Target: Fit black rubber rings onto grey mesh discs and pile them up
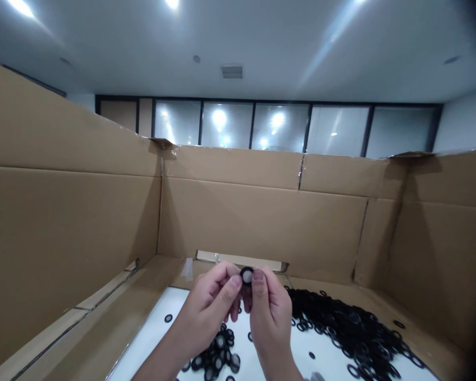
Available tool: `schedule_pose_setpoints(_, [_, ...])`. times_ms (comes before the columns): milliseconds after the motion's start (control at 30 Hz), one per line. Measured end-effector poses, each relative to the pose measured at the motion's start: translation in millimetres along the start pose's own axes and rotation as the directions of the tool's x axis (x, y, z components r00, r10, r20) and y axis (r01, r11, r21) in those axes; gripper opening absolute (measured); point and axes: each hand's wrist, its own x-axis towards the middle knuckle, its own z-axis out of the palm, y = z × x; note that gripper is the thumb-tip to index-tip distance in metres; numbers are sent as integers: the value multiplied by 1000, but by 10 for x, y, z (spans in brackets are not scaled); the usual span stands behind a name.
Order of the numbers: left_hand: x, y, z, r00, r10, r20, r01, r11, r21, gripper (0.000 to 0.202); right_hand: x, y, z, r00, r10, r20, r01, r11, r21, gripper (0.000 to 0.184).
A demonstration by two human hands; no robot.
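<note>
Between my left hand (208, 312) and my right hand (269, 317), a black rubber ring with a pale centre (246, 275) is held upright at fingertip height. The thumb and fingers of both hands pinch its edges, hiding part of the rim. Below my left hand lies a heap of similar rings with pale centres (218, 352). To the right of my right hand spreads a large pile of plain black rubber O-rings (341, 328). My wrists hide part of the heap.
The rings lie on a white sheet (143, 338) inside a low enclosure of brown cardboard walls (262, 222). A few loose rings, including one (168, 318) at the left, lie apart from the piles. Windows with blinds (277, 127) stand beyond the far wall.
</note>
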Motion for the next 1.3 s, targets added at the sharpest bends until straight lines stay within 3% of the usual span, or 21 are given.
schedule_pose_setpoints(100, [13,7,-18,999,-31,17,32,998,-62,26,5,-14,-3,998,62,-15,-61,998,15,44])
schedule_pose_setpoints(200, [31,34,-72,999,-34,-4,34,997,-64,25,45,3,-63,994,69,85,-68,998,-18,40])
schedule_pose_setpoints(333, [26,91,-197,998,-64,-18,65,994,91,25,131,9,-195,981,67,180,-39,988,-152,16])
schedule_pose_setpoints(500, [-9,110,-284,998,-58,-14,59,975,216,24,179,-86,-298,943,133,305,-54,966,-254,5])
schedule_pose_setpoints(667, [1,98,-282,999,-26,21,20,968,250,26,157,-107,-288,908,199,369,-104,960,-261,15])
schedule_pose_setpoints(933, [-31,99,-215,999,-42,-24,46,970,239,26,137,-104,-312,859,357,367,-325,934,-146,24])
schedule_pose_setpoints(1300, [-66,197,-215,998,-52,-42,61,962,265,26,133,-171,-322,879,302,369,-301,952,-62,24])
